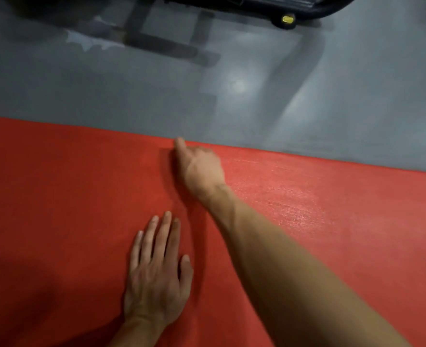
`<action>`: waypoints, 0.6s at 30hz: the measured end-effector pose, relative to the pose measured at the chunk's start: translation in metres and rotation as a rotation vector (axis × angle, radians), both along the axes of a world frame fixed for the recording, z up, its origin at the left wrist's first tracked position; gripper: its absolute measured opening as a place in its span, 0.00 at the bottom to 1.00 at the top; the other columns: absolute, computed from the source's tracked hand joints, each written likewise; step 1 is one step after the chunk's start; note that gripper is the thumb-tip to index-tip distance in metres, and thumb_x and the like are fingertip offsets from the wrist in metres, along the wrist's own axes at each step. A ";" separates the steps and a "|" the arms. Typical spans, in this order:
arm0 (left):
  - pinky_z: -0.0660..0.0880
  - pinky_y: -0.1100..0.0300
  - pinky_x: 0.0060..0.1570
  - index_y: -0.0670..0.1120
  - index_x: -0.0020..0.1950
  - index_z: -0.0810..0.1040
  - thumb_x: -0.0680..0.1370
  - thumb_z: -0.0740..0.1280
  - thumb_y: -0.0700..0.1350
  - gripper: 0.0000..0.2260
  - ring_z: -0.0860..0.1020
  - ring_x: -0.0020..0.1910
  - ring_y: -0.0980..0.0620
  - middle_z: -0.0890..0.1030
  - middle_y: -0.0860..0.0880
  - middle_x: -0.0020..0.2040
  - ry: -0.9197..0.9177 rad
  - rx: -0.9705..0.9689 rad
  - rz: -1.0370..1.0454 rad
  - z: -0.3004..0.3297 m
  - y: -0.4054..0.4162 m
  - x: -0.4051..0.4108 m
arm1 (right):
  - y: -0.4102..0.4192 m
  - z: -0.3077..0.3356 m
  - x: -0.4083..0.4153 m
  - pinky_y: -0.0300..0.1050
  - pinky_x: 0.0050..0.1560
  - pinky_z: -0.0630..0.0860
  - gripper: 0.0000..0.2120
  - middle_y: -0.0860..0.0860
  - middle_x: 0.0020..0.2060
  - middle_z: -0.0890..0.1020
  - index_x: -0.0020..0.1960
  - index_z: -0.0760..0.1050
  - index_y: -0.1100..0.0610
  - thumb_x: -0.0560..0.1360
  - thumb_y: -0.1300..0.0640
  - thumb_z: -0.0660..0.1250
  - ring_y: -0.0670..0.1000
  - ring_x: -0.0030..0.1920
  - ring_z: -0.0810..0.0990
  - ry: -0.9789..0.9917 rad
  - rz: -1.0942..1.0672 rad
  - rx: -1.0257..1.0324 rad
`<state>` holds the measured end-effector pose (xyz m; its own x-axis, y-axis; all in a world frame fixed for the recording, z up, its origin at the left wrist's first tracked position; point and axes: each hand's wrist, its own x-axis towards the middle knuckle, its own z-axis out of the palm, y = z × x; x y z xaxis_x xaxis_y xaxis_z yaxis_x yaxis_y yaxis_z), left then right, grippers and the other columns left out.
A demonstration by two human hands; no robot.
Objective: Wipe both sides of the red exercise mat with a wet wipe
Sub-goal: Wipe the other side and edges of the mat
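Note:
The red exercise mat [56,184] lies flat on the floor and fills the lower half of the head view. My left hand [156,276] rests palm down on it, fingers straight and slightly spread. My right hand [199,166] reaches across to the mat's far edge and is blurred. Its thumb points forward along the edge and its fingers curl downward out of sight. What those fingers hold, if anything, is hidden. No wet wipe shows anywhere. The mat right of my right arm looks lighter and shiny.
Grey glossy floor [307,108] stretches beyond the mat, with a lamp's reflection on it. A black machine frame [294,8] with a yellow-capped foot [287,20] stands at the top right. Dark shadows of equipment fall across the floor at the top left.

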<state>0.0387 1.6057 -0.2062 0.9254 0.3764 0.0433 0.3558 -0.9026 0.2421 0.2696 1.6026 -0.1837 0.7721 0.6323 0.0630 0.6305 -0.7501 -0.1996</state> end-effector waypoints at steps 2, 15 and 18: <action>0.60 0.41 0.76 0.42 0.79 0.67 0.77 0.58 0.51 0.31 0.62 0.80 0.44 0.63 0.45 0.81 -0.012 -0.001 -0.001 0.000 0.000 0.000 | 0.006 0.002 0.002 0.48 0.33 0.61 0.08 0.54 0.34 0.83 0.57 0.75 0.55 0.79 0.55 0.67 0.60 0.36 0.83 -0.034 0.056 0.057; 0.59 0.41 0.77 0.43 0.80 0.65 0.78 0.57 0.52 0.31 0.60 0.81 0.44 0.62 0.46 0.82 0.055 0.017 0.013 0.005 0.000 0.001 | -0.091 0.003 0.012 0.50 0.34 0.62 0.06 0.60 0.37 0.81 0.57 0.67 0.56 0.82 0.56 0.60 0.64 0.36 0.80 0.079 -0.146 0.069; 0.59 0.41 0.77 0.42 0.80 0.66 0.77 0.57 0.52 0.32 0.61 0.81 0.43 0.62 0.45 0.82 0.032 0.028 0.015 0.003 0.003 0.001 | -0.076 0.007 -0.037 0.50 0.34 0.63 0.06 0.52 0.31 0.79 0.52 0.70 0.54 0.80 0.55 0.66 0.60 0.33 0.78 -0.041 0.314 0.052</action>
